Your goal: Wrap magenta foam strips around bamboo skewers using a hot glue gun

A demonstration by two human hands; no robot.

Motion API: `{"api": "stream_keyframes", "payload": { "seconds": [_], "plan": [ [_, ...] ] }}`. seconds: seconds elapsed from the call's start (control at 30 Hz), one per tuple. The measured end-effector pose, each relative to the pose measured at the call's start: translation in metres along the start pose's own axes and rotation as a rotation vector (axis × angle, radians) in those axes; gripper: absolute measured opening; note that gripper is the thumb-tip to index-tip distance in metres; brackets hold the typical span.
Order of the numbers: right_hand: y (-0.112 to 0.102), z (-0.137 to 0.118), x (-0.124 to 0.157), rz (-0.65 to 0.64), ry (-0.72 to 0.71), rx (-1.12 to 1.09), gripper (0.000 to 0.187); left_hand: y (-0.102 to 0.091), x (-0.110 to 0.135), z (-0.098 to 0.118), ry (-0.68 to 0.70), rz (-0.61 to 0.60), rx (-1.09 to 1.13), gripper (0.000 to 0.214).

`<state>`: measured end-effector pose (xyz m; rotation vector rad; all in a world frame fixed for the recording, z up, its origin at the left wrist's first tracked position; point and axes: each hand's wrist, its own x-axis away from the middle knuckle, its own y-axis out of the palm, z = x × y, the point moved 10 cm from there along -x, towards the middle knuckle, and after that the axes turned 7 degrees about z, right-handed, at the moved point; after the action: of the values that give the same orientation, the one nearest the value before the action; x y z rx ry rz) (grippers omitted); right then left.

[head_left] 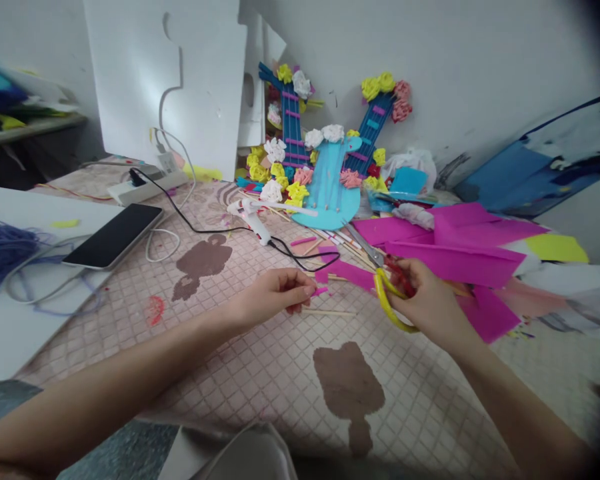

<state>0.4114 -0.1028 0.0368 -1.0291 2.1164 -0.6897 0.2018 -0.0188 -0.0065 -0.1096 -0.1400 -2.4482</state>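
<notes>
Fingers pinched, my left hand (291,291) grips a small strip of magenta paper (320,291) above the patterned tablecloth. A thin wooden stick (333,312) lies just beneath it. My right hand (427,297) is closed around the handles of a pair of scissors (375,253), one loop yellow and the other red. The scissor blades point away from me, up and to the left. Between the hands lie more magenta paper (350,272) and several wooden sticks. A pink-wrapped stick (304,241) rests farther back.
A white glue gun (253,219) with a black cord lies behind my left hand. Decorated blue instrument models (330,180) with paper flowers lean on the wall. Magenta sheets (460,247) spread to the right. At left are a tablet-like device (114,237), a power strip (145,187) and purple yarn (3,247).
</notes>
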Motion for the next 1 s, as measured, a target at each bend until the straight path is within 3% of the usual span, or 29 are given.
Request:
{"api": "stream_keyframes", "payload": {
  "seconds": [0.13, 0.3, 0.43, 0.57, 0.63, 0.73, 0.83, 1.0],
  "plan": [
    [-0.009, 0.017, -0.001, -0.013, -0.1, 0.336, 0.037, -0.004, -0.001, 0.002, 0.024, 0.041, -0.052, 0.021],
    [-0.004, 0.045, -0.001, -0.046, -0.15, 0.429, 0.038, -0.008, 0.001, 0.016, 0.17, 0.095, -0.19, 0.02],
    [-0.004, 0.047, -0.001, -0.074, -0.218, 0.397, 0.038, -0.009, 0.003, 0.021, 0.221, 0.109, -0.234, 0.019],
    [-0.016, 0.015, 0.001, 0.012, -0.243, 0.374, 0.031, -0.007, 0.005, 0.022, 0.242, 0.103, -0.237, 0.021],
    [-0.015, -0.008, 0.006, 0.02, -0.207, 0.236, 0.025, -0.006, 0.005, 0.023, 0.245, 0.106, -0.243, 0.022],
    [0.013, -0.044, 0.019, -0.151, -0.146, -0.09, 0.022, -0.005, 0.006, 0.023, 0.246, 0.103, -0.232, 0.021],
    [0.045, -0.076, 0.033, -0.316, -0.136, -0.283, 0.024, -0.003, 0.006, 0.022, 0.231, 0.088, -0.212, 0.022],
    [0.065, -0.095, 0.032, -0.339, -0.128, -0.382, 0.01, -0.001, 0.007, 0.019, 0.209, 0.072, -0.202, 0.023]
  ]
}}
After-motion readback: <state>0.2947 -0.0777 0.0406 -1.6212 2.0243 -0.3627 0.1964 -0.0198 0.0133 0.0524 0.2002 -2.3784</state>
